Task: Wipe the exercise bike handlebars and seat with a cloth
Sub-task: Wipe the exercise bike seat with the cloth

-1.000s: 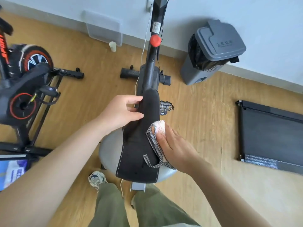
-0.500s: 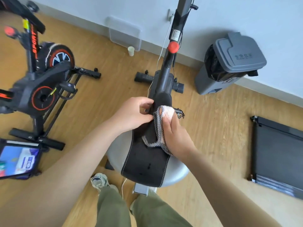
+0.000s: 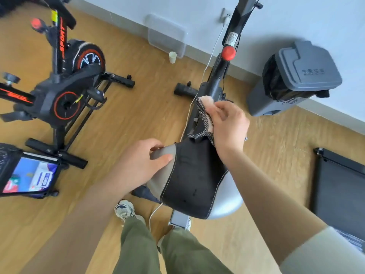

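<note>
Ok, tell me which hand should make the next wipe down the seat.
Right. The right hand holds the cloth at the narrow front of the seat; the left hand has no cloth and grips the seat's grey side edge.

The cloth (image 3: 204, 115) hides the nose of the seat (image 3: 193, 175); the top edge cuts the bike post (image 3: 245, 8).

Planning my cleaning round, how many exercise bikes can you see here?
2: the orange-trimmed bike at far left; the centre bike near the wall. Others may sit off-frame.
</note>
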